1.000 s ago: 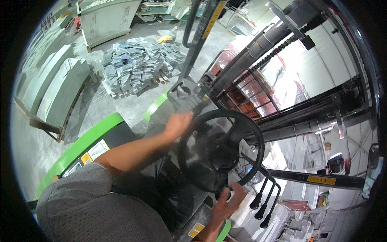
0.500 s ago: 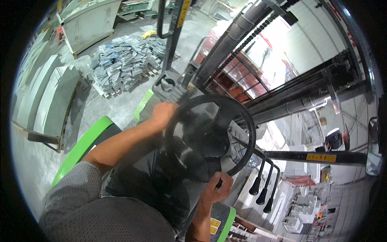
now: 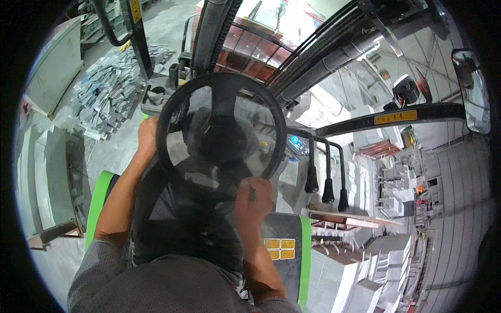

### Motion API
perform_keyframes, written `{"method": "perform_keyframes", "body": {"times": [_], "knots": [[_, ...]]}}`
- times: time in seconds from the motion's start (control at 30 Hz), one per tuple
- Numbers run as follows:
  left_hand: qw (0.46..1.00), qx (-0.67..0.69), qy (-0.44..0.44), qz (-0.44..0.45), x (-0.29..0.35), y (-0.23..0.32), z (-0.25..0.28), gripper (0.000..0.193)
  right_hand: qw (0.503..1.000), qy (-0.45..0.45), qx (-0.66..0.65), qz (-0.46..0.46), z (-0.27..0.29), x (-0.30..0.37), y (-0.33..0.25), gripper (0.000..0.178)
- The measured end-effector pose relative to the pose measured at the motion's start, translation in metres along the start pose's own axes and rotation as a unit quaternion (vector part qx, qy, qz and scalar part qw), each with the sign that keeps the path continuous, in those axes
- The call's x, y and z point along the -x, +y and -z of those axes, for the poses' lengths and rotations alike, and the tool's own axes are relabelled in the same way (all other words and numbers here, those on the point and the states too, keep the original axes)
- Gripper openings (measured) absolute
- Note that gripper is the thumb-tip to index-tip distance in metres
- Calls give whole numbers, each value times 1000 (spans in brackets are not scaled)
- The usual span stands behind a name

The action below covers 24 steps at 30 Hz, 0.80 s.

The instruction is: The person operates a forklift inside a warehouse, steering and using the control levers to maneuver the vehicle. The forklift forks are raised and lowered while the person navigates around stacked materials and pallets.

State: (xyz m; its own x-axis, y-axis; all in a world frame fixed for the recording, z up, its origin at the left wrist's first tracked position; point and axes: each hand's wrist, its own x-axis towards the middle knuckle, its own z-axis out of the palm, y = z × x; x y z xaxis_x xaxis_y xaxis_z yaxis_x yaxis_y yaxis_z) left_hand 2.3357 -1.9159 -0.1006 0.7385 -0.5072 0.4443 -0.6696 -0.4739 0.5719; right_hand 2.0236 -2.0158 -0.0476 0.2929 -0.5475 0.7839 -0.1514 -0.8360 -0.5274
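A black steering wheel (image 3: 223,79) stands in front of me. My left hand (image 3: 148,136) is at its left rim, closed against it, with the fingertips hidden. My right hand (image 3: 254,197) is curled at the lower right rim, around what looks like a knob; motion blur softens it. To the right of the wheel, three black levers with dark knobs (image 3: 327,190) hang on bent stems, untouched. Beside them a small display (image 3: 297,145) glows blue.
Forklift mast beams (image 3: 209,39) and a front bar (image 3: 396,116) frame the view. A heap of grey offcuts (image 3: 107,91) lies at the left near stacked pale slabs (image 3: 49,177). A mirror (image 3: 472,94) hangs at right. Wrapped red goods (image 3: 250,49) show beyond the mast.
The view has turned, so the wheel and offcut heap sit farther left. Both hands stay at the wheel; the right one now sits farther round toward its lower right.
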Motion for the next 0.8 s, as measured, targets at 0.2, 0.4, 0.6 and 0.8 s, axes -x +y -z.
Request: {"method": "perform_keyframes", "body": {"times": [0.2, 0.4, 0.6, 0.8], "knots": [[1000, 26, 12, 3, 10, 0, 15, 26, 999, 12, -1, -31, 2, 8, -20, 7], [998, 39, 42, -26, 10, -7, 32, 45, 1000, 7, -7, -26, 3, 12, -45, 11], [996, 29, 73, -46, 41, -6, 49, 44, 1000, 20, -2, -20, 27, 30, -67, 9], [996, 41, 65, -40, 96, 3, 61, 43, 1000, 20, -9, -18, 65, 70, -85, 8]]}}
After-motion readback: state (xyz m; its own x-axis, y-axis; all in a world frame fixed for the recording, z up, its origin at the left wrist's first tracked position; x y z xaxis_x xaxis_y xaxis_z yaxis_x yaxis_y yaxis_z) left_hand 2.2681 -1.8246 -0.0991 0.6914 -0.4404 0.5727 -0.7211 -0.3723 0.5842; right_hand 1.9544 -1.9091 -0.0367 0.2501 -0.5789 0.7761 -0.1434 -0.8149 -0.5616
